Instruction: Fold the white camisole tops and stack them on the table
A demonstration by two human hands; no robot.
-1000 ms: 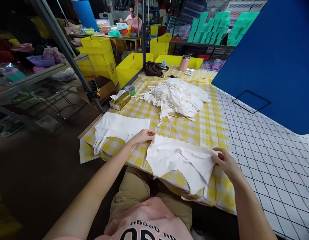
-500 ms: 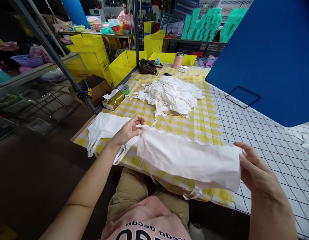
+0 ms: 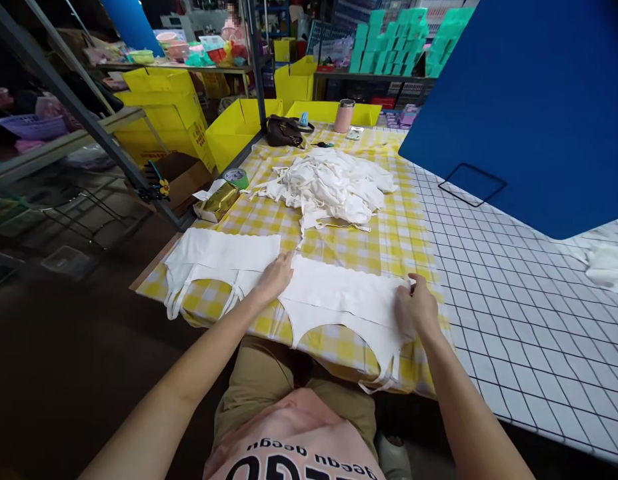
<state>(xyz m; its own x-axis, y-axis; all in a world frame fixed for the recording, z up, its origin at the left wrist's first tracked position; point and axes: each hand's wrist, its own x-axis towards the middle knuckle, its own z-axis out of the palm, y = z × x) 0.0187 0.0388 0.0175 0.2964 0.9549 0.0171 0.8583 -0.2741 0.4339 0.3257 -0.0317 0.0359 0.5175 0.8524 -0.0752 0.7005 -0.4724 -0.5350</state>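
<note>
Your left hand point(image 3: 275, 277) and right hand point(image 3: 413, 308), grip flat and open, press the soft, limp white garment point(image 3: 339, 297) onto the worktop point(image 3: 403, 240); I'd pinch its corners under your fingertips.

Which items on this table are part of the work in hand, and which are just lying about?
In hand:
- left hand and right hand, flat on the spread white cloth garment
- folded white garment beside it
- heap of white garments

Lying about:
- brown handbag
- pink tumbler
- green tape roll
- gold packet
</note>
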